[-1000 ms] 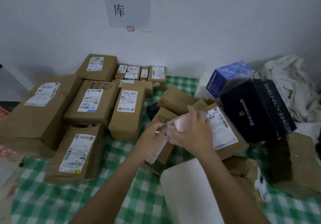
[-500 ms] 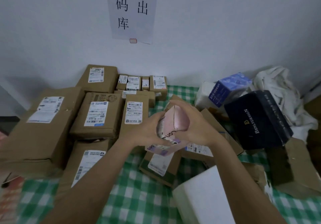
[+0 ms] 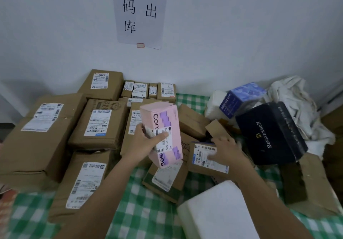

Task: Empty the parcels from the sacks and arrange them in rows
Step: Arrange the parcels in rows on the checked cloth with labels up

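At centre frame, my left hand (image 3: 143,142) grips a pink box (image 3: 163,133), lifted upright above the brown parcels (image 3: 98,123) ranked at left on the green checked cloth (image 3: 144,211). My right hand (image 3: 225,148) rests, fingers seemingly spread, on a labelled carton (image 3: 201,160) beside it.

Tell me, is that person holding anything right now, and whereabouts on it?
Yes. The left hand grips the pink box around its middle, thumb across the shipping label. The right hand rests on a brown labelled parcel, fingers spread.
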